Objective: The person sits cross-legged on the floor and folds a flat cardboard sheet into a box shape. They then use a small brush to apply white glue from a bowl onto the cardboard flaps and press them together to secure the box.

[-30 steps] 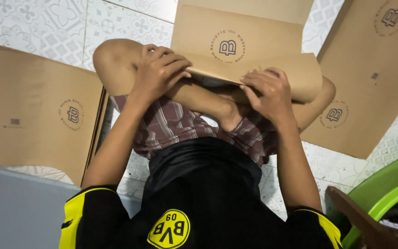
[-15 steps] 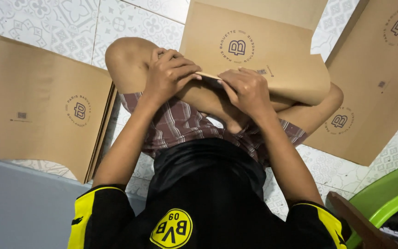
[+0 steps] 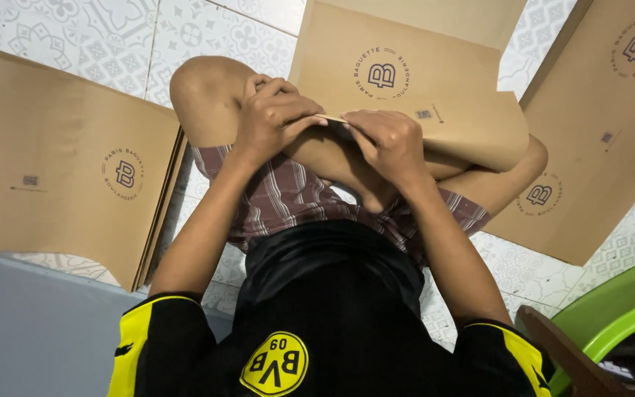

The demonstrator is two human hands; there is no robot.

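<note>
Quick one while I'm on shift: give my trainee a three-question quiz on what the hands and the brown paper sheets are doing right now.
1. True or false: both the left hand and the right hand grip the near edge of the folded paper sheet.
2. Which lies on the tiled floor to the person's left? A) a stack of brown sheets B) a green tray C) a roll of tape
3. Fill in: the folded sheet rests over the person's crossed ____.

Key: 1 true; 2 A; 3 legs
</note>
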